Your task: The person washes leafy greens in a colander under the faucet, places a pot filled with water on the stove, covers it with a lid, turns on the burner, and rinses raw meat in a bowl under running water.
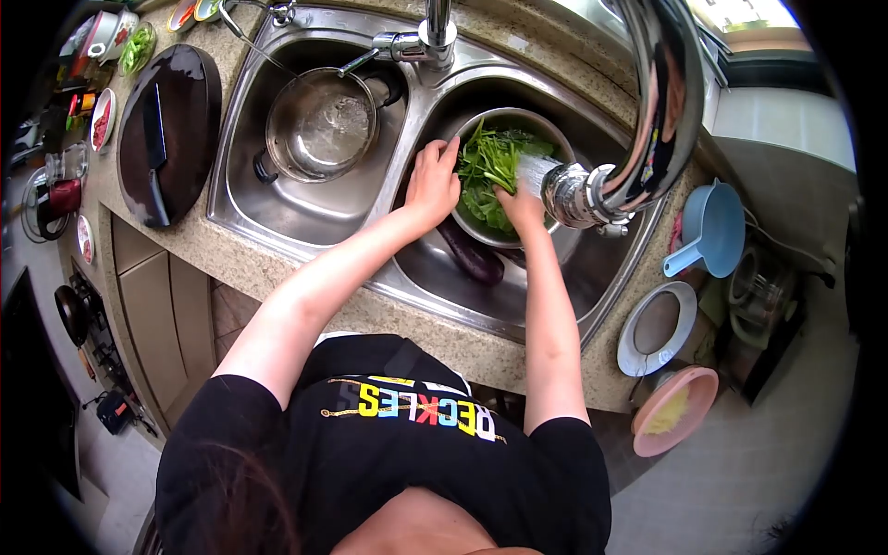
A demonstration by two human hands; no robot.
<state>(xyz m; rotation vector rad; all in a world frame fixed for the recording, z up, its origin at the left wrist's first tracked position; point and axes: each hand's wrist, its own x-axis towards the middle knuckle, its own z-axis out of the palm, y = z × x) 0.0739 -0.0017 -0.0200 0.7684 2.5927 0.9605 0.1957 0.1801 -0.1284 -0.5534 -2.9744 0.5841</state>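
In the right basin stands a steel bowl (562, 139) full of leafy greens (490, 162) with long green stems. My left hand (433, 183) grips the bowl's left rim, fingers closed against its edge. Inside the bowl, my right hand (523, 208) is closed on some of the greens; its fingers are partly hidden by leaves and water. Water (535, 170) runs from the faucet head (572, 194) right beside that hand. Below the bowl, a dark purple eggplant (474, 254) lies on the basin floor, partly covered by the bowl.
A steel pot (322, 125) with black handles holds water in the left basin. The mixer tap (435, 42) rises between basins. On the left counter lies a cleaver (154, 139) across a round dark board (190, 120). A blue dipper (717, 227) and pink bowl (701, 393) stand right.
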